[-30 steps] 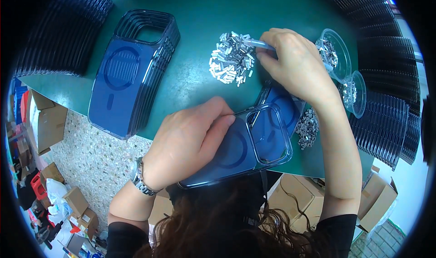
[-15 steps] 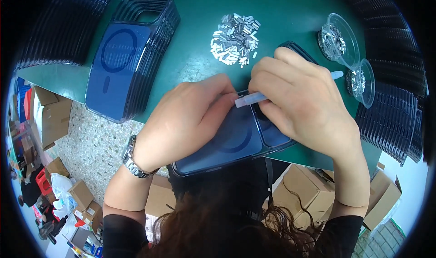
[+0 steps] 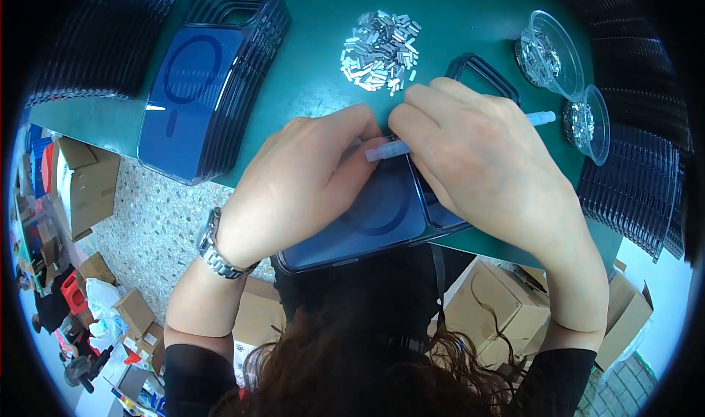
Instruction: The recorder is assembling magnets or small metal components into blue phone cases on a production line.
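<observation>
Left hand (image 3: 308, 182): curled over the blue phone case (image 3: 367, 222) at frame centre, pressing it down.
Right hand (image 3: 477, 167): closed around a white pen-like tool (image 3: 389, 150), centre-right.
Metal bits (image 3: 380, 49): heaped above, on the green table (image 3: 308, 64).

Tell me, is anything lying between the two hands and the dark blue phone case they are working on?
Nothing visible does. The left hand rests directly on the dark blue phone case, and the right hand, holding a thin white pen-like tool, touches it too. The pile of small silver metal pieces lies apart, farther up the green table.
</observation>
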A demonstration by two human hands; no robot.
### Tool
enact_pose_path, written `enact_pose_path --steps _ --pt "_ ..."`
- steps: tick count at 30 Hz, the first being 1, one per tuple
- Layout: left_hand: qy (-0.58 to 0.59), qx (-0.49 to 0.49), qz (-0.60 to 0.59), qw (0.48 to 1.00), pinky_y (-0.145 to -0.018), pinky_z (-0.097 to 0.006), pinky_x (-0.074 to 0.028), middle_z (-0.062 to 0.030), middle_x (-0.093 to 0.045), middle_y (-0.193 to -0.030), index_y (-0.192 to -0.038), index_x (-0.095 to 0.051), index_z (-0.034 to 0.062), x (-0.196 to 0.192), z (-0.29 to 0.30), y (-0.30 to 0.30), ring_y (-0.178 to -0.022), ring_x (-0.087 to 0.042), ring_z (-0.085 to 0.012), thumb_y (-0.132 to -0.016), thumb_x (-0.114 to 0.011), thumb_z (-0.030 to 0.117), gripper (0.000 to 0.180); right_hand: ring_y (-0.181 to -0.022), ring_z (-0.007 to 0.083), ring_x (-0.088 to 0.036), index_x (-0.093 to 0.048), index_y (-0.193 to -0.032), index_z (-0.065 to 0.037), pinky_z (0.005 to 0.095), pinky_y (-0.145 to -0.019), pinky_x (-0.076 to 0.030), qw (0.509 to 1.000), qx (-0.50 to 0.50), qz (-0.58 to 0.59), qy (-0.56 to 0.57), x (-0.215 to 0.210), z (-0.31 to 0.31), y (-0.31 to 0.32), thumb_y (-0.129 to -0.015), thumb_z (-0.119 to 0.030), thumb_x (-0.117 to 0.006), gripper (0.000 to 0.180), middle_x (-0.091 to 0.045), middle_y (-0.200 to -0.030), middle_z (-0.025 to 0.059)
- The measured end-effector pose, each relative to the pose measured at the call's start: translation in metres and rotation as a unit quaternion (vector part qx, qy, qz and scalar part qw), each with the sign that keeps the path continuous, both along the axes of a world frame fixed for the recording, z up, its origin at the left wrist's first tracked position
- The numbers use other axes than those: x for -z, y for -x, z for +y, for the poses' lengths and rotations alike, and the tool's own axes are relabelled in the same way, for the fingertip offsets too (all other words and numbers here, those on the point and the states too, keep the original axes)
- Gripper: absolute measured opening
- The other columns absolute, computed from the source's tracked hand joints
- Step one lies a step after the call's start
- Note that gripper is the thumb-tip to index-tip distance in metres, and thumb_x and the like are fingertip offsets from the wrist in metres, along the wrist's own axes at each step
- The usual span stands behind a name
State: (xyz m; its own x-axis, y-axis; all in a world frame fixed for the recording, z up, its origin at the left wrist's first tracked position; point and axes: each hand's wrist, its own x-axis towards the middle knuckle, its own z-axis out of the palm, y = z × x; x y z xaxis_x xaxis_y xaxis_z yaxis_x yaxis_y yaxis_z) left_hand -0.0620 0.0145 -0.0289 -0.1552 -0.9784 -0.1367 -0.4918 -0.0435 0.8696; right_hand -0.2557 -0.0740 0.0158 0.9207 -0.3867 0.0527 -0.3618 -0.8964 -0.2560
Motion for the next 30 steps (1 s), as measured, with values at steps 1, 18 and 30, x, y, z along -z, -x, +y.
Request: enact_pose_path --steps 1,18,30 --pt "0.024 -0.009 -0.013 1.000 -0.065 -0.035 -0.046 -0.0171 -0.062 -0.078 -0.100 -0.062 -0.0008 -0.002 0.001 0.001 -0.067 -0.055 -0.0285 -0.101 -0.063 0.008 0.009 -0.086 0.0312 -0.063 -0.062 -0.094 -0.003 0.0417 -0.071 -0.053 1.000 -0.001 -0.009 -0.004 -0.001 0.000 0.001 -0.079 -0.005 -0.073 0.019 -0.058 -0.087 0.0116" --pt "0.069 0.004 -0.131 0.989 -0.061 -0.049 -0.045 -0.0234 -0.058 -0.074 -0.097 -0.059 0.0033 -0.007 0.003 0.018 -0.072 -0.059 -0.0469 -0.105 -0.060 0.016 0.015 -0.092 0.0230 -0.061 -0.073 -0.110 -0.002 0.0353 -0.072 -0.054 0.997 -0.001 0.023 0.079 -0.006 0.005 0.022 -0.087 -0.014 -0.073 0.026 -0.062 -0.098 0.0054" --pt "0.058 -0.042 -0.119 0.990 -0.068 -0.045 -0.051 -0.0197 -0.067 -0.080 -0.102 -0.059 0.0011 -0.066 0.012 0.008 -0.076 -0.067 -0.0356 -0.101 -0.063 0.009 0.009 -0.085 0.0224 -0.059 -0.073 -0.103 -0.006 0.0347 -0.065 -0.051 0.988 0.056 -0.093 0.112 -0.007 0.006 0.012 -0.078 -0.013 -0.078 0.026 -0.062 -0.096 0.0024"
